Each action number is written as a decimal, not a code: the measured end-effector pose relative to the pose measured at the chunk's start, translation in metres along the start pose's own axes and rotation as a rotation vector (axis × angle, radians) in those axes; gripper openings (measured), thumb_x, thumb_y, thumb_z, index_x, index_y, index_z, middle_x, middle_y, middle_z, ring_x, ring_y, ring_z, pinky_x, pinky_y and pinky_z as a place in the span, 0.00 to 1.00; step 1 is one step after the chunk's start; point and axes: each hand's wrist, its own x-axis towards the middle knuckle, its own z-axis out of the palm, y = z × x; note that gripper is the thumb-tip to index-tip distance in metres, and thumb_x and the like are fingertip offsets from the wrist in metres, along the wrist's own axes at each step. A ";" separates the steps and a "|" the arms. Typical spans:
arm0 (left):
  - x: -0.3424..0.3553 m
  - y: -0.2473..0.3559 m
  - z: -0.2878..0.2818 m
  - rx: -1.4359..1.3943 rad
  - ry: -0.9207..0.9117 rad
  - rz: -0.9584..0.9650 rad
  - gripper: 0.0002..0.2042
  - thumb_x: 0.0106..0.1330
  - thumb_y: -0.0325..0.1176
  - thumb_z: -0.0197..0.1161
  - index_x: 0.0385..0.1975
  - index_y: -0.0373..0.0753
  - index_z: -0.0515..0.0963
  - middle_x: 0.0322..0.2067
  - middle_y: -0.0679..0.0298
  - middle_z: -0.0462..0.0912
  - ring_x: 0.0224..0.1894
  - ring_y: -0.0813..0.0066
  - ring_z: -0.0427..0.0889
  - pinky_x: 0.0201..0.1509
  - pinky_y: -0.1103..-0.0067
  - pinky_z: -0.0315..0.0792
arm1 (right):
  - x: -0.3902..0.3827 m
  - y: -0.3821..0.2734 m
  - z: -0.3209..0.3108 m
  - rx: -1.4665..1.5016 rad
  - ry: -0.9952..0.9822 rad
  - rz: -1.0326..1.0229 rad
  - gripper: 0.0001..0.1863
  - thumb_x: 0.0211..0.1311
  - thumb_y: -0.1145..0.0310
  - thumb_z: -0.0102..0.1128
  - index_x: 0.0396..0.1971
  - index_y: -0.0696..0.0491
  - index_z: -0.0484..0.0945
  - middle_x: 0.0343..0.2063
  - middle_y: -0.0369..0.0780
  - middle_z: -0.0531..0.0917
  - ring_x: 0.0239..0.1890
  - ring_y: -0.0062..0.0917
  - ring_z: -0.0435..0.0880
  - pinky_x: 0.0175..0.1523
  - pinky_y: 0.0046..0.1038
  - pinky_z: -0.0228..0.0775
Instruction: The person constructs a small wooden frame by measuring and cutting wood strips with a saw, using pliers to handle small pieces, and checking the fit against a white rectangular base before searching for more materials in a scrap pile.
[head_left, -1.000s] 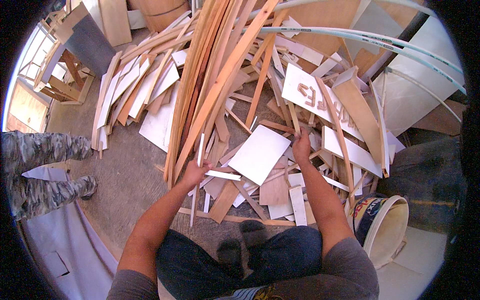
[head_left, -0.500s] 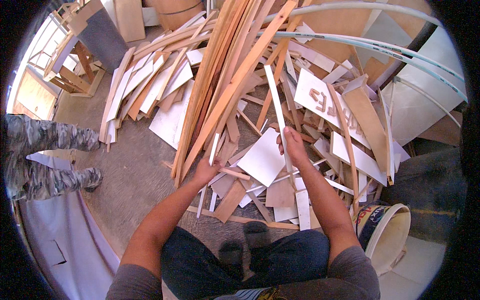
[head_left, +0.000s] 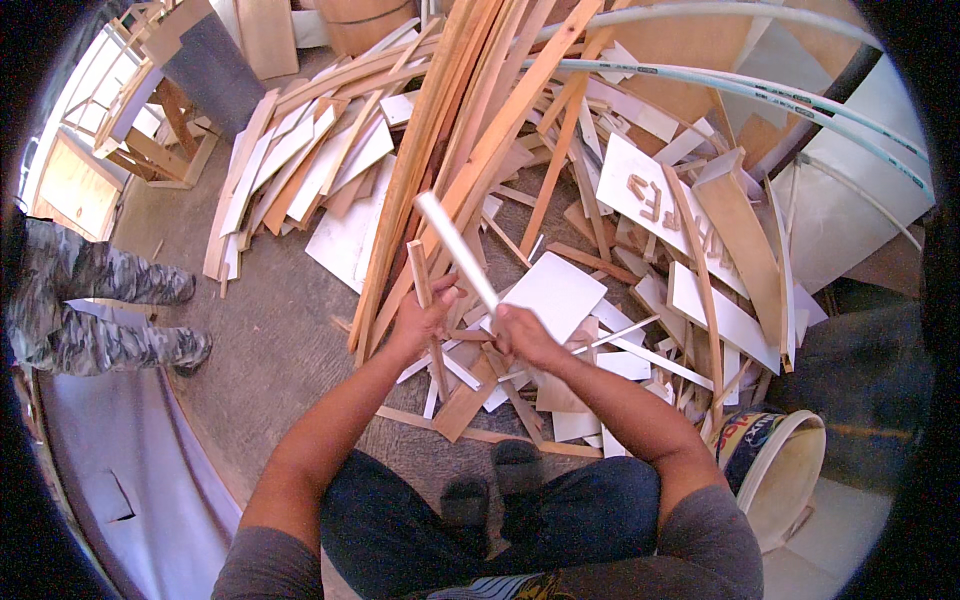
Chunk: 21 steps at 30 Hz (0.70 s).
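My left hand (head_left: 425,318) is closed around a narrow wooden stick (head_left: 420,272) that stands nearly upright, its thumb and fingertips partly showing on the far side. A white strip (head_left: 460,372) shows just below that hand; whether the hand grips it too, I cannot tell. To its right, my right hand (head_left: 527,338) grips the lower end of a longer white strip (head_left: 458,248), blurred by motion. This strip slants up to the left, its top beyond the wooden stick. Under both hands lies a heap of offcuts, with a white square board (head_left: 560,293) behind the right hand.
Long wooden battens (head_left: 430,160) lean across the heap from the far side. White panels (head_left: 340,185) lie stacked at the left. Pale pipes (head_left: 740,85) arch over the far right. A bucket (head_left: 780,470) lies tipped at right. Someone's camouflage-trousered legs (head_left: 110,300) are at left.
My right hand has moved left and nearer me, swinging the white strip to lean left. In my left hand the wooden stick has turned from crosswise to nearly upright.
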 end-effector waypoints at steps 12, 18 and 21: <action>-0.008 0.003 0.003 0.188 0.079 -0.007 0.18 0.65 0.43 0.72 0.39 0.32 0.80 0.30 0.64 0.83 0.30 0.78 0.82 0.33 0.78 0.76 | 0.021 0.027 -0.099 -1.193 0.812 0.199 0.36 0.68 0.41 0.55 0.59 0.59 0.74 0.62 0.59 0.71 0.62 0.51 0.73 0.66 0.54 0.62; -0.007 -0.003 -0.003 0.166 0.041 -0.066 0.18 0.65 0.44 0.71 0.41 0.33 0.81 0.33 0.63 0.85 0.33 0.76 0.83 0.36 0.77 0.77 | 0.007 0.030 -0.101 -1.030 0.547 0.425 0.36 0.69 0.39 0.52 0.45 0.65 0.80 0.49 0.59 0.82 0.52 0.54 0.82 0.57 0.50 0.73; -0.007 -0.005 -0.001 0.174 0.006 -0.068 0.18 0.68 0.43 0.69 0.45 0.32 0.81 0.34 0.64 0.85 0.35 0.77 0.83 0.39 0.79 0.76 | 0.000 0.041 -0.093 -0.882 0.418 0.307 0.33 0.69 0.41 0.52 0.34 0.62 0.85 0.33 0.56 0.86 0.39 0.53 0.85 0.50 0.49 0.77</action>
